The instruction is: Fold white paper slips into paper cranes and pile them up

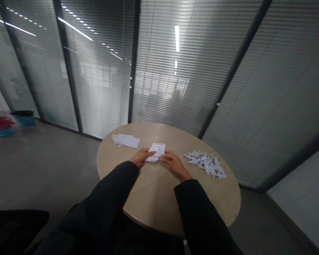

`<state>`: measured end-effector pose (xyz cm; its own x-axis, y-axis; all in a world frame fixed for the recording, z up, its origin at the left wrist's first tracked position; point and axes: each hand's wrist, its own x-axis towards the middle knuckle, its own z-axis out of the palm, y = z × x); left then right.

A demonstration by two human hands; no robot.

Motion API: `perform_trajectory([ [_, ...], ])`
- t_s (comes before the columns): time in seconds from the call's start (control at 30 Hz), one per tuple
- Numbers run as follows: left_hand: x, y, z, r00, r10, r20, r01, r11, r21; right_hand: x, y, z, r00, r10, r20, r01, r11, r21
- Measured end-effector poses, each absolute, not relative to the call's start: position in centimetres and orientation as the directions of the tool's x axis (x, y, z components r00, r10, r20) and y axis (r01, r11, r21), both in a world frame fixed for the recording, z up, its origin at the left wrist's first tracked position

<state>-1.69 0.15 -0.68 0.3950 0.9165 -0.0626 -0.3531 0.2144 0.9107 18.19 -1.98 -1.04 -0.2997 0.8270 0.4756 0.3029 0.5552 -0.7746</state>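
Note:
A white sheet of paper (157, 148) with printed lines is held up over the middle of the round table. My left hand (142, 156) pinches its left edge, thumb on the printed face and fingers behind. On the lower right side, my right hand (174, 163) grips the same paper, its thumb and fingers at the edge. Several flat white paper slips (126, 140) lie loosely stacked on the table's left side. A heap of folded white paper pieces with pointed ends (207, 163) spreads over the right side, beyond my right hand.
The round wooden table (159, 198) has a pale top. Behind it stands a glass partition with blinds (172, 117). On the floor far left are a red-lined bin (0, 124) and a dark-lined blue bin (25, 118). Something black (16, 226) shows at the lower left.

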Motion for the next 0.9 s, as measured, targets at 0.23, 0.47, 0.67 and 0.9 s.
perform_trajectory([
  [0.23, -1.4, 0.3, -1.4, 0.471, 0.882, -0.005, -0.322, 0.178, 0.930, 17.7, -2.1, -0.9, -0.190, 0.888, 0.419, 0.330, 0.460, -0.824],
  [0.47, -1.2, 0.5, -2.2, 0.594, 0.803, 0.059, -0.281, 0.138, 0.950, 17.3, -2.2, -0.9, -0.070, 0.925, 0.374, 0.254, 0.379, -0.890],
  [0.67, -0.9, 0.3, -2.1, 0.645, 0.763, 0.034, -0.260, 0.177, 0.949, 17.4, -2.1, -1.2, -0.031, 0.931, 0.362, 0.219, 0.360, -0.907],
  [0.9, -0.6, -0.6, -1.2, 0.640, 0.766, 0.052, -0.224, 0.122, 0.967, 17.3, -2.0, -1.2, 0.000, 0.918, 0.398, 0.275, 0.382, -0.882],
])
